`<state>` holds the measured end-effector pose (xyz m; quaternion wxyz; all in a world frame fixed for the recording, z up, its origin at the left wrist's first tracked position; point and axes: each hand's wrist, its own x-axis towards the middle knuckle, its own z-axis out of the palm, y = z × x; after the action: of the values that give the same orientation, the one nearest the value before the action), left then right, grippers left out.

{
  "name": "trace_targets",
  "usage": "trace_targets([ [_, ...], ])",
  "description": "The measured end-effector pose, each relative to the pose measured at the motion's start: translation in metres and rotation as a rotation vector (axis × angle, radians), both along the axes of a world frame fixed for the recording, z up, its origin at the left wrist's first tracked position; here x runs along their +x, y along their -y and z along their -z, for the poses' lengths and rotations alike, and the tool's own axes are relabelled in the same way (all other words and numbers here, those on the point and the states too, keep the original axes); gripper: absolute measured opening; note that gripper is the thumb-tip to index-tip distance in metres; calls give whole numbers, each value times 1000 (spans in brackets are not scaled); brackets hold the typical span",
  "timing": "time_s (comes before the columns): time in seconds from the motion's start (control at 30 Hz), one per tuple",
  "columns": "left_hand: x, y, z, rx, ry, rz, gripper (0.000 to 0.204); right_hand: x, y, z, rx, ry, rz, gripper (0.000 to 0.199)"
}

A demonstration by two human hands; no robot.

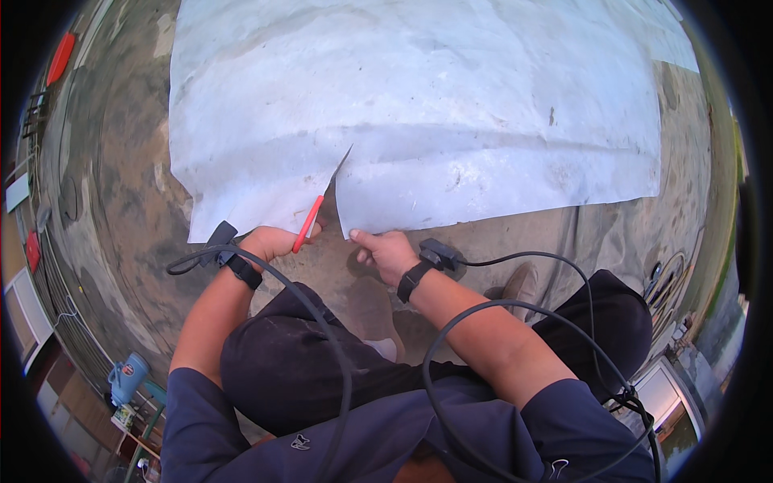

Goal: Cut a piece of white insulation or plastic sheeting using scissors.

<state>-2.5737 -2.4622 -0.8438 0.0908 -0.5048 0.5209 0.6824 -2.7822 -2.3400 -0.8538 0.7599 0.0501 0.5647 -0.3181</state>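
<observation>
A large white sheet (419, 88), creased and smudged, lies spread on the ground in front of me. Its near edge is split by a slit between two flaps. Red-handled scissors (310, 221) are in my left hand (278, 240), whose fingers close about the handle, partly hidden. Their blade points away from me, its tip at the inner end of the slit. My right hand (390, 253) pinches the near corner of the right flap between thumb and fingers. The left flap reaches down beside my left wrist.
Black cables (338, 354) loop from my wrist straps across my arms and lap. My shoes (372, 310) rest on the stained concrete ground (121, 193). A blue jug (127, 378) stands at the lower left. Coiled hose-like loops (667, 282) lie at the right.
</observation>
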Motion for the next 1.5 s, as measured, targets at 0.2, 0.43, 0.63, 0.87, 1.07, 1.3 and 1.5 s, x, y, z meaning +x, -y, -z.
trace_targets([
  [0.2, -5, 11, -10, 14, 11, 128, 39, -2, -1, -1, -10, 4, 43, 25],
  [0.43, 0, 22, -10, 53, 3, 85, 46, 1, -3, 1, 3, 12, 21, 25],
  [0.63, -11, 37, -16, -93, 41, 300, 44, 0, -3, 2, 11, 26, 44, 24],
  [0.87, -11, 45, -33, 161, 99, 111, 41, -4, -6, 3, 9, 43, 56, 23],
  [1.07, -2, 51, -19, -331, -37, 522, 43, 2, -6, 4, 28, 39, 27, 24],
  [1.3, -9, 45, -18, 43, 37, 202, 44, 2, -6, 1, 8, 41, 51, 25],
  [1.5, -20, 44, -29, 190, 82, 129, 42, 0, -8, 6, 26, 40, 32, 24],
])
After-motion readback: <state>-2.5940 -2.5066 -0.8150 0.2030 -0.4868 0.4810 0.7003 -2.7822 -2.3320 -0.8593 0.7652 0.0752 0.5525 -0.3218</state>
